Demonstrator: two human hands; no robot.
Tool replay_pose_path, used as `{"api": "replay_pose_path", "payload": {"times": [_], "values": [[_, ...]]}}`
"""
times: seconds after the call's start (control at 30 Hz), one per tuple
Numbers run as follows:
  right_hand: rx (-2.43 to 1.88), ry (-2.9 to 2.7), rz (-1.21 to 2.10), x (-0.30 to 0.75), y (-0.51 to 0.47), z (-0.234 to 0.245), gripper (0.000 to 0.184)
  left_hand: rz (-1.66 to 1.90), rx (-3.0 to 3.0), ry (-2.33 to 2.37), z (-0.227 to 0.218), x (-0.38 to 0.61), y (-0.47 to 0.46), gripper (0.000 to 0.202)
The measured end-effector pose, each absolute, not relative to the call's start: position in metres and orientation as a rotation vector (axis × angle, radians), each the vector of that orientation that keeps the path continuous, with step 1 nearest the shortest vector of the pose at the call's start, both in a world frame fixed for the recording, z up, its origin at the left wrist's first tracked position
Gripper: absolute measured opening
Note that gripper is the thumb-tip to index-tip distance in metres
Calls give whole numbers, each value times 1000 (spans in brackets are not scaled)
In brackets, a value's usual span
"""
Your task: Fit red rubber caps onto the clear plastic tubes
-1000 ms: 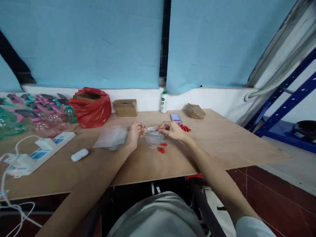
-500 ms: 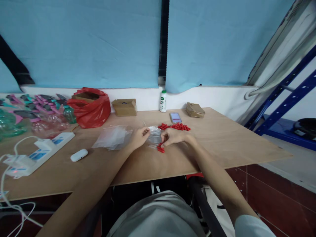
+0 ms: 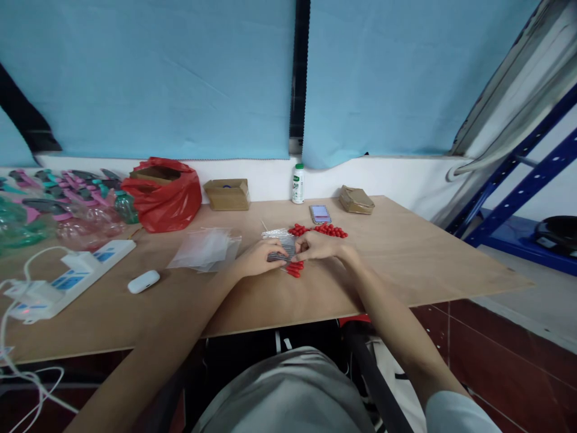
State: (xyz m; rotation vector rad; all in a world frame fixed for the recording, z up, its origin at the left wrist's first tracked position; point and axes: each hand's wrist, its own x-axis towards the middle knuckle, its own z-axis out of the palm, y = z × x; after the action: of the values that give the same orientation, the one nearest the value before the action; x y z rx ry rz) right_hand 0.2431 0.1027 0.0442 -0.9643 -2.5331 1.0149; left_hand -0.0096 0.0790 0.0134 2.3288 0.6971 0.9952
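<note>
My left hand reaches over the front of a bundle of thin metal rods, its thumb and forefinger pinched at a rod. My right hand is closed in a pinch at the right side of the bundle. Its fingertips almost meet those of the left, and what they grip is hidden. Just below the fingertips lies a short row of red pieces, side by side. Behind my right hand sits a pile of small red pieces.
Clear plastic bags lie left of my hands, near a white case and a power strip. At the back stand a red bag, a cardboard box, a white bottle, a phone and a brown packet.
My left hand has come forward and to the right, from the rods' left edge to beside the right fingertips. My right hand has shifted slightly away from the red row.
</note>
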Motion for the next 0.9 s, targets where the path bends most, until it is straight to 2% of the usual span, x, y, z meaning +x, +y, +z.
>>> {"api": "replay_pose_path", "payload": {"times": [0.13,0.5,0.9], "values": [[-1058,-2561,1075,246,105,43,18,910,2447,727,11,-11,81,13],[-1125,-2615,962,244,107,42,15,784,2643,824,7,-14,85,12],[-1080,-2591,1134,243,104,41,12,737,2689,801,9,-14,86,11]]}}
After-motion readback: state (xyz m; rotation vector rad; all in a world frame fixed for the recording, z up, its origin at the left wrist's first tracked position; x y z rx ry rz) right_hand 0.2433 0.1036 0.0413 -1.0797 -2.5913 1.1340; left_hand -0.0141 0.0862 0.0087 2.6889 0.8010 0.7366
